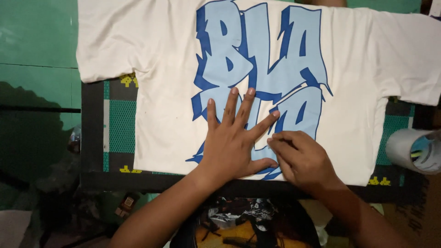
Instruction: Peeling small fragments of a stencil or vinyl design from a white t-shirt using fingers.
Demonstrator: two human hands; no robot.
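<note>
Pinching with curled fingers, the right hand (301,158) nips at something on the blue print (262,73) of the white T-shirt (353,92); its fingertips are closed together on the fabric or the edge of the printed film, though which of the 2 cannot be told from this head view. Just beside it, nearly touching, the left hand (232,142) lies flat and open on the shirt, all 5 fingers spread and pointing away from the person, gripping nothing and only pressing the cloth down. The shirt is spread out with its long axis running left to right across a dark mat with green patches (117,126) on a green table (36,41), sleeves reaching past both edges. The pinched spot lies at the lower right part of the lettering, directly under the right hand and just right of the left thumb, so the right hand is the nearer. A roll of tape (413,149) rests at the right edge, well apart from both hands.
</note>
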